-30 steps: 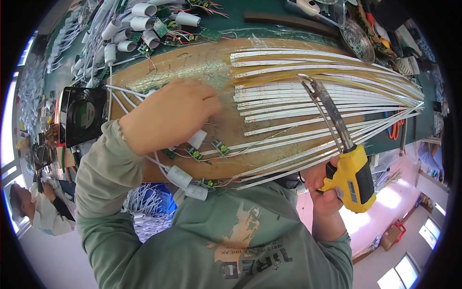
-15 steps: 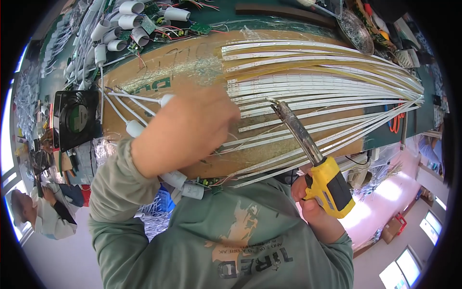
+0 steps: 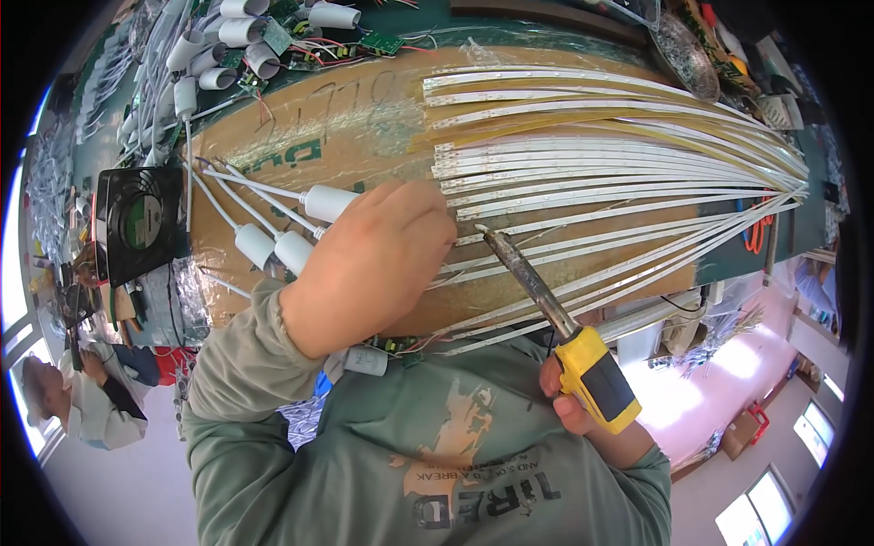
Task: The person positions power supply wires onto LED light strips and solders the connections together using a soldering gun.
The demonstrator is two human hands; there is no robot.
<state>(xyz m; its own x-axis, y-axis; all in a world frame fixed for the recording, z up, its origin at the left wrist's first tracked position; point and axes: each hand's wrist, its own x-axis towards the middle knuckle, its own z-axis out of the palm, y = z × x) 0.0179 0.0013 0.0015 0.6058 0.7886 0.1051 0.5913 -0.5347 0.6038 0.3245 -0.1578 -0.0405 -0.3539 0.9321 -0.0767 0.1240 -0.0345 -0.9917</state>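
Observation:
My left hand (image 3: pixel 373 259) is closed in a pinch at the left ends of the white LED strips (image 3: pixel 546 156); what its fingertips hold is hidden behind the knuckles. In my right hand (image 3: pixel 566 405) is a yellow and black soldering iron (image 3: pixel 596 378). Its metal tip points up and left, over the strips and close to my left fingers. White cylindrical housings with cords, such as this white housing (image 3: pixel 328 202), lie to the left of my left hand. Beneath my left wrist, another white housing (image 3: pixel 366 360) and a small circuit board (image 3: pixel 401 345) lie near the edge.
Brown cardboard (image 3: pixel 364 109) covers the green bench. A black fan (image 3: pixel 138 223) stands at the left. Several housings and circuit boards (image 3: pixel 381 41) are piled at the far left. Orange-handled scissors (image 3: pixel 756 232) lie at the right. Another person (image 3: pixel 82 400) sits at the lower left.
My left hand has moved slightly right and nearer to me, uncovering white housings. The soldering iron has shifted left and nearer, bringing its tip closer to my left fingers.

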